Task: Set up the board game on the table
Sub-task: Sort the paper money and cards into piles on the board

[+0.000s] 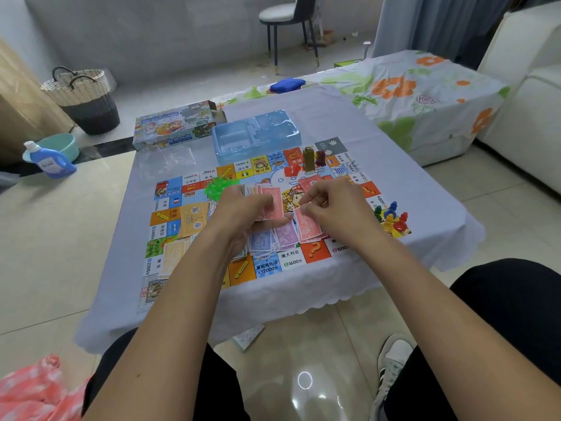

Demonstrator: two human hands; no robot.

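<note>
The left hand (243, 214) grips a fanned stack of red paper play-money notes (271, 205) over the colourful square game board (194, 189), while the right hand (331, 208) pinches one red note off it. Peeling singly onto matching piles looks wisest. Loose purple notes (285, 233) crowd below; bare board lies left.

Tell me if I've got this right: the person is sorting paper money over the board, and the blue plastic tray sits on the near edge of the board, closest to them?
Not quite. The head view shows the tray at the far edge of the board, away from the person. The rest holds: the left hand holds a stack of money and the right hand pinches a note above the board.
</note>
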